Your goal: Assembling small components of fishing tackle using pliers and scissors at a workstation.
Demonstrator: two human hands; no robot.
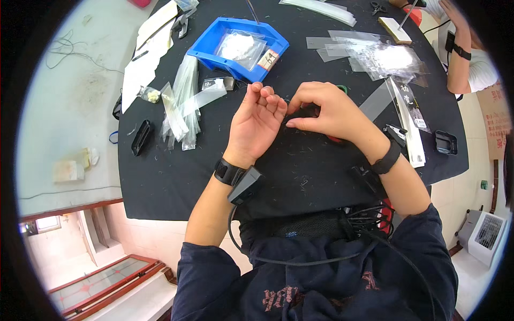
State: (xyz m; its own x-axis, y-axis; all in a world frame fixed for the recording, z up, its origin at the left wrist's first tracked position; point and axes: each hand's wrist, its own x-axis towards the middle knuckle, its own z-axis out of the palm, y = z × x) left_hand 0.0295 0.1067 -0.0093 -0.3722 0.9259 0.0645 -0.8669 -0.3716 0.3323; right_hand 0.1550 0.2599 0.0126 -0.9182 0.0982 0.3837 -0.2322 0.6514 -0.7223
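My left hand is raised over the black tablecloth, palm turned up and bare, with its fingers loosely curled. Close on its right is my right hand, back upward. Its thumb and forefinger are bent toward the left hand's edge, with a dark gap between them; I see nothing held there. Any very thin item at the fingertips is too small to make out. Beyond the left hand stands a blue plastic bin holding clear bags of white material. A small flat packet lies by the bin.
Clear plastic sleeves lie in a bundle at left and a spread pile at right. A black stapler-like tool and small black tray sit near the right edge. Another person's forearm shows at upper right. White sheets line the left edge.
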